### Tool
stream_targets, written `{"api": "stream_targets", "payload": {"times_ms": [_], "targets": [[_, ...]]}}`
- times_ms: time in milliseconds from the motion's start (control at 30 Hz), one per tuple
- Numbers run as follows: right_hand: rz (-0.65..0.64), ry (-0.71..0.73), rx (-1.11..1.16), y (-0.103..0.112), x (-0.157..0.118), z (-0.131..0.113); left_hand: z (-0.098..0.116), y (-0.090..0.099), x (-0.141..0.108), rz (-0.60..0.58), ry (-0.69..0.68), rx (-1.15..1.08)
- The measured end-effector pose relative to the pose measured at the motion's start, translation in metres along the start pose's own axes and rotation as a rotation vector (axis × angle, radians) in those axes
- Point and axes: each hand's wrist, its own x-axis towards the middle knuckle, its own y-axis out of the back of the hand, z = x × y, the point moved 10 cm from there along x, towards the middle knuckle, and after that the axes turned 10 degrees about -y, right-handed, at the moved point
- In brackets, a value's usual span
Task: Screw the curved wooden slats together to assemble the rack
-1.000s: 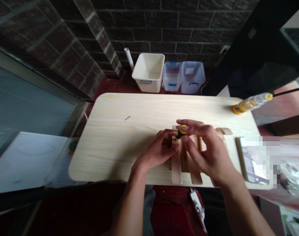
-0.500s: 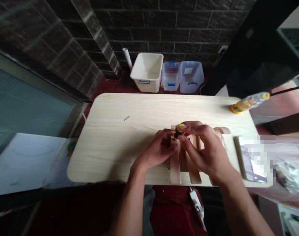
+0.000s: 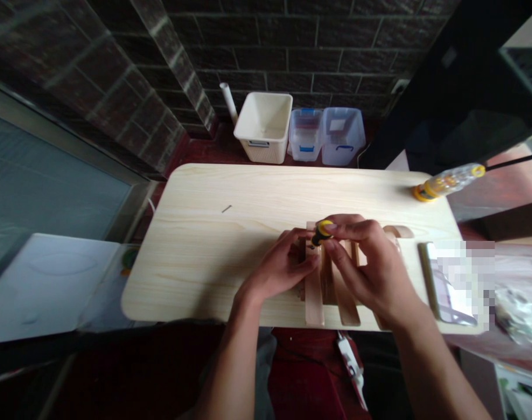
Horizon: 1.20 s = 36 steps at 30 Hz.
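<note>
A yellow-and-black screwdriver tilts over a slatted wooden piece.

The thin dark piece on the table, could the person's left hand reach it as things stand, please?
Probably yes: nothing visible stands between the left hand and the thin dark piece, though the hand is at the wooden slat and would likely have to leave it first.

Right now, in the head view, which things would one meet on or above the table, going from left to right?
Small dark metal piece → left hand → yellow-and-black tool → right hand → clear container with yellow ends.
</note>
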Motion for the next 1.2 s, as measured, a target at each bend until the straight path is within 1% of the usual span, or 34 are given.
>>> {"api": "stream_targets", "payload": {"times_ms": [200,433,600,767,867,1033,1200], "targets": [[-0.003,0.021,0.0,-0.0007,0.0016,-0.0036,0.0045,0.0017,0.0009,-0.008,-0.018,0.033],[-0.021,-0.007,0.031,-0.0008,-0.0008,-0.0041,0.0042,0.0019,0.0,-0.009,-0.009,0.034],[0.013,0.02,-0.008,0.0018,0.0001,-0.0051,0.0017,0.0011,0.0,0.001,0.002,0.024],[0.032,0.061,-0.044,0.0032,0.0011,-0.0091,0.0057,0.002,0.0012,0.011,-0.015,0.03],[0.037,0.044,-0.047,0.0044,-0.0006,-0.0085,0.0076,0.0032,0.001,0.015,-0.015,0.018],[0.012,-0.006,0.023,0.0027,-0.0026,-0.0047,0.007,0.0032,0.0003,0.012,-0.018,0.016],[0.04,0.033,-0.053,0.004,-0.0006,-0.0077,0.002,0.002,-0.0003,0.004,-0.012,0.018]]}}
